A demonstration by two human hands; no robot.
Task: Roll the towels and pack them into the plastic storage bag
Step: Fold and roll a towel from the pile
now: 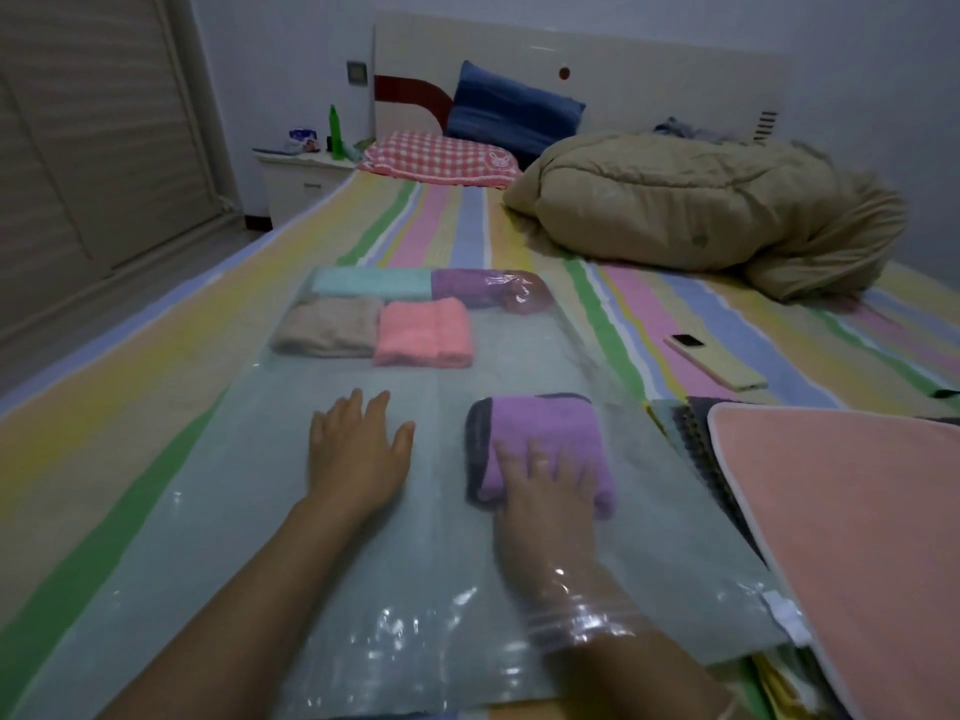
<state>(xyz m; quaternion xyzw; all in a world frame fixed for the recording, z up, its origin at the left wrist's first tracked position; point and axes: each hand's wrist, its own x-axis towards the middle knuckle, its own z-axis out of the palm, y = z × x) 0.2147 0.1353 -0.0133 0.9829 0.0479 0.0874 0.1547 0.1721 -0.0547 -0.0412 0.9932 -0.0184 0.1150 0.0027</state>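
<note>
I look down over a bedroom: a bed in a pastel striped sheet (156, 407), with a tan quilt (701, 205) bunched at the far right.

The clear plastic storage bag (208, 589) lies flat along the bed, its mouth toward me. To its right sits a stack of flat towels (857, 537), a salmon one on top, not yet rolled.

Four rolls sit inside the bag at the far end: teal (371, 283), dark purple (467, 285), beige (327, 327) and pink (423, 332). A fifth, the lilac towel (545, 428), is inside too, nearer the mouth.

My right hand (545, 506) is in the bag to the wrist, fingers spread over that roll, pressing rather than clasping, as far as the film lets me see. My left hand (353, 454) lies flat on top of the bag, fingers wide, holding nothing.

I judge the terry soft, light and springy, so the roll will loosen unless I cover its loose edge and push from the near end. The film looks slick and limp, so it needs pinning.

A phone (717, 361) lies on the sheet. I can read no writing or brand anywhere.
</note>
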